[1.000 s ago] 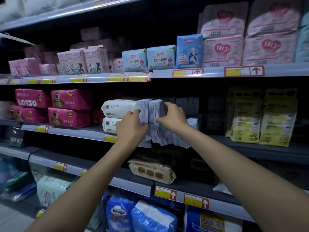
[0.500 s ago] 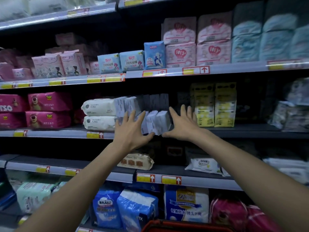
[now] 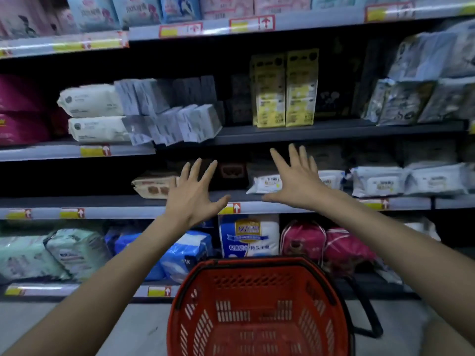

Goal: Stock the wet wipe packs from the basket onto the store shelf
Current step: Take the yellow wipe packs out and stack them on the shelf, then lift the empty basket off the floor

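Observation:
Small grey-white wet wipe packs (image 3: pixel 174 124) stand in two leaning rows on the middle shelf (image 3: pixel 334 129), beside two stacked white packs (image 3: pixel 92 100). My left hand (image 3: pixel 191 196) and my right hand (image 3: pixel 295 181) hover below that shelf with fingers spread wide, palms toward the shelves, holding nothing. The red plastic basket (image 3: pixel 257 304) sits on the floor beneath my arms; no pack shows inside it.
Yellow packs (image 3: pixel 282 91) stand right of the wipes. The shelf below holds a brown pack (image 3: pixel 154 185) and white wipe packs (image 3: pixel 377 181). Blue, green and pink bags fill the bottom shelf. A black basket handle (image 3: pixel 365 312) sticks out at right.
Both hands have let go of the wipe packs on the middle shelf and dropped lower, fingers spread. My view has tilted down, bringing the red basket into sight.

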The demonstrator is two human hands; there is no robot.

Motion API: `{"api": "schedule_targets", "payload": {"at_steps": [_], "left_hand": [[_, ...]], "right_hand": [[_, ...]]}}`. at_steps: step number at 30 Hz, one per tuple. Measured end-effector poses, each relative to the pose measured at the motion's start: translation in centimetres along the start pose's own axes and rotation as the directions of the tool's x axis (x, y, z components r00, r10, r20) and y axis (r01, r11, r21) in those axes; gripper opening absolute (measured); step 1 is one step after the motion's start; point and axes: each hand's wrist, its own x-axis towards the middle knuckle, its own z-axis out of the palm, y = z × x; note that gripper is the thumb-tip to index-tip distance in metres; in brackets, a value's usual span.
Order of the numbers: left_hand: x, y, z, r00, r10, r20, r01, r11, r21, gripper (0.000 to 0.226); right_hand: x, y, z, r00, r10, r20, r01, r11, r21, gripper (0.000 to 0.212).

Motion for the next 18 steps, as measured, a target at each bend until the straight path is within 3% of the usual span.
{"api": "schedule_targets", "payload": {"at_steps": [6, 12, 15, 18], "left_hand": [[-4.5, -0.4, 8.7, 0.977, -0.014, 0.212, 0.019, 1.000, -0.024, 0.108], [-10.3, -1.9, 18.9, 0.901, -0.087, 0.425, 0.098, 0.995, -0.004, 0.110], [-13.0, -2.8, 23.2, 0.857, -0.139, 0.495, 0.147, 0.989, 0.023, 0.106], [-15.8, -3.9, 25.4, 0.832, -0.181, 0.524, 0.176, 0.983, 0.060, 0.108]], "right_hand": [[-4.0, 3.7, 10.2, 0.986, 0.066, 0.153, -0.068, 0.998, 0.006, 0.124], [-7.4, 7.7, 22.3, 0.909, 0.192, 0.369, -0.211, 0.977, 0.013, 0.132], [-9.3, 9.3, 26.6, 0.883, 0.221, 0.414, -0.221, 0.974, -0.050, 0.129], [-11.9, 11.3, 29.7, 0.899, 0.245, 0.364, -0.243, 0.969, -0.051, 0.122]]}}
